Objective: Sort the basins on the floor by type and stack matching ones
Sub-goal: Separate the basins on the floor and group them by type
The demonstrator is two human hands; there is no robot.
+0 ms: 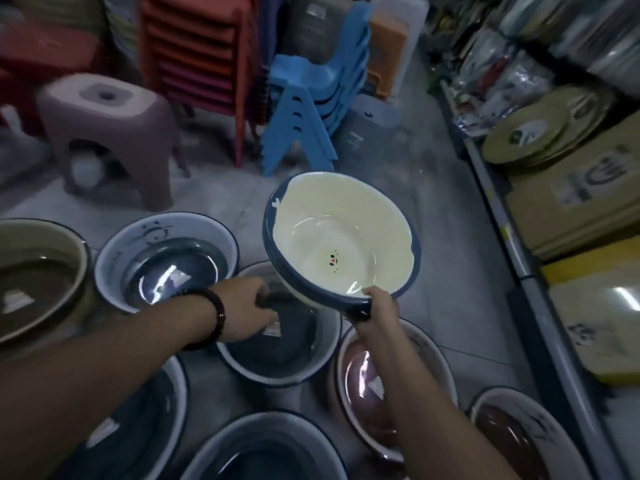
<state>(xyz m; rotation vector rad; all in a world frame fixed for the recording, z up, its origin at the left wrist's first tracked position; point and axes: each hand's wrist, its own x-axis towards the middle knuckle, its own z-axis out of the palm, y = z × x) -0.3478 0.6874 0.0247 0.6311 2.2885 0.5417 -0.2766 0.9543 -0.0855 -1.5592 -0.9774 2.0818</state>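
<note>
Basins spread over the shop floor (450, 271), one cream stack lifted.
Nearest, a grey-blue basin (270, 452) lies at the floor's near edge, with a pink basin (363, 372) and a brown basin (512, 431) to its right. Beyond, the left hand (247, 308) curls fingers and thumb on the dark rim of a blue basin (277, 358) on the floor. Just beside it, the right hand (375, 308) clamps the navy rim of a cream basin stack (343, 233), held tilted in the air. Farther left sit a patterned blue basin (162, 258) and an olive basin (34, 271). At the far edge stand a mauve stool (104, 133) and stacked blue chairs (311, 109).
</note>
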